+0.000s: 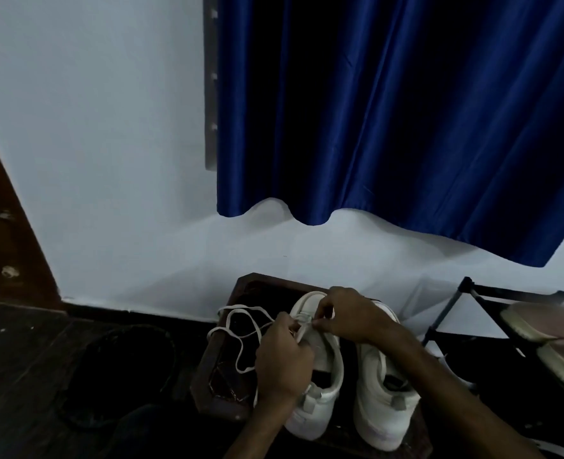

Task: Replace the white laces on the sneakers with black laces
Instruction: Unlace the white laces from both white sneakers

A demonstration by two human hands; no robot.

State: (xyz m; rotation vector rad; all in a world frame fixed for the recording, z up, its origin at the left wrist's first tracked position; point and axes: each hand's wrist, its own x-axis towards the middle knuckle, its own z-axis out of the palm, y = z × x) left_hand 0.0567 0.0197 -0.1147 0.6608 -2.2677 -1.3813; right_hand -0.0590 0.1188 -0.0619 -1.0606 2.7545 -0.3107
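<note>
Two white sneakers stand side by side on a dark wooden stool (pixel 219 356), toes pointing to the wall. Over the left sneaker (pixel 323 389) my left hand (pixel 282 359) pinches the white lace (pixel 240 329) near the toe end. My right hand (pixel 346 316) reaches across from the right and pinches the same lace at the front eyelets. The lace's loose length loops out to the left over the stool. The right sneaker (pixel 383 402) stands untouched, partly under my right forearm. No black laces are in view.
A blue curtain (pixel 406 111) hangs on the white wall behind. At right a black metal rack (pixel 466 293) carries a pale shoe (pixel 552 336). A dark round mat (pixel 121 369) lies on the dark floor at left, beside a brown door (pixel 5 226).
</note>
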